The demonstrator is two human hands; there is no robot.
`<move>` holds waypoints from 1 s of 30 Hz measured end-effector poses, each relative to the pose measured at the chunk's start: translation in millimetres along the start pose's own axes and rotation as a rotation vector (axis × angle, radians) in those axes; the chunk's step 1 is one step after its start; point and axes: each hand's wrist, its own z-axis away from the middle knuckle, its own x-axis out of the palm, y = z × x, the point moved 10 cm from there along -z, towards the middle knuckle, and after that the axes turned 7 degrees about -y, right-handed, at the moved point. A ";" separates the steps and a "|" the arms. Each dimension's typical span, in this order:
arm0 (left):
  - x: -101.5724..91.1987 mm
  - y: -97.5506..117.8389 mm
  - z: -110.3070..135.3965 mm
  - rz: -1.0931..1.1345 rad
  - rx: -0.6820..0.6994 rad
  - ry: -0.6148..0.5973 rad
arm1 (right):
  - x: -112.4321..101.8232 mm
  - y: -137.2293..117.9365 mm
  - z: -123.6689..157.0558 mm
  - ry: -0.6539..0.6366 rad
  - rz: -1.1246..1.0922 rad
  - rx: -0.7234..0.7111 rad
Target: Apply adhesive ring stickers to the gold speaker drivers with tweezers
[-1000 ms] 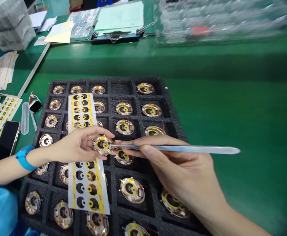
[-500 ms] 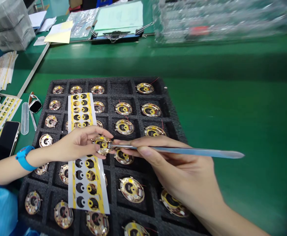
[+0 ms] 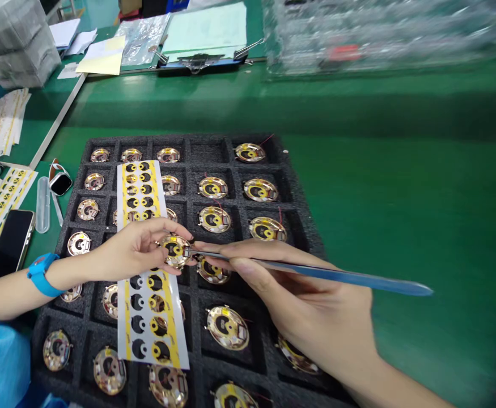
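Between its thumb and fingers, my left hand grips a round gold watch case with yellow and black parts inside, above the foam tray. My right hand is closed around a pair of metal tweezers. The tweezers' tip touches or nearly touches the right edge of the watch case; exactly what it meets is too small to tell. A long sheet of yellow and black stickers lies across the tray under my left hand. The black foam tray holds several similar gold watch cases in its compartments.
On the left lie a phone, a smartwatch, a clear plastic case and more sticker sheets. A clipboard with papers and clear plastic trays are at the back of the green table.
The tweezers' rear end has dipped lower and shifted slightly right as my right hand tilted. The watch case in my left hand has moved slightly left.
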 end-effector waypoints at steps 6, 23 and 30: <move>0.7 0.9 -0.7 -0.009 0.006 0.002 | 6.2 -12.5 2.4 -0.042 0.136 -0.135; -15.0 -2.7 1.8 -0.037 -0.031 0.115 | 5.4 -48.6 21.2 0.054 0.459 -0.416; -18.9 0.3 4.8 0.045 0.031 0.123 | -19.6 9.2 1.7 0.250 0.104 -0.045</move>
